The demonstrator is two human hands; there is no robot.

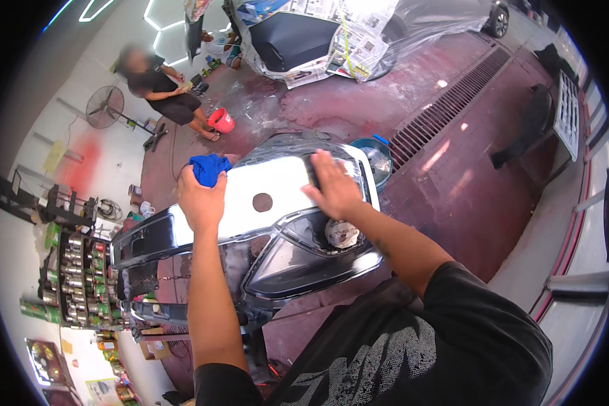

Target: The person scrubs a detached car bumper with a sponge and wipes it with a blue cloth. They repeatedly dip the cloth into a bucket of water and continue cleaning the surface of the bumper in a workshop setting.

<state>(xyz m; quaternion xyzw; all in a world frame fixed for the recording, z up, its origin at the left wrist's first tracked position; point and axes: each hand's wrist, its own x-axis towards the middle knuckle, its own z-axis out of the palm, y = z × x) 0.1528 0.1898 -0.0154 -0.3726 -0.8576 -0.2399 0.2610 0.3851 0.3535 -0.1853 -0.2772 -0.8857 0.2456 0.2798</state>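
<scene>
A car bumper (277, 179) with a glossy white upper face and a round hole lies across a support in front of me. My left hand (201, 203) is closed round a bunched blue cloth (210, 169), at the bumper's far left edge. My right hand (335, 186) lies flat on the white face near the right end, fingers stretched out. Along its left side shows a dark patch; I cannot tell whether it is a thin pad or a reflection. Below that hand, a round pale lump (342, 233) sits in the bumper's lower opening.
Behind the bumper stands a bluish tub (379, 162) beside a floor grating (446, 101). A person (159, 91) stands near a red bucket (221, 120) and a fan (105, 107). Masked car parts (294, 40) are at the back; shelves of cans (84, 277) at left.
</scene>
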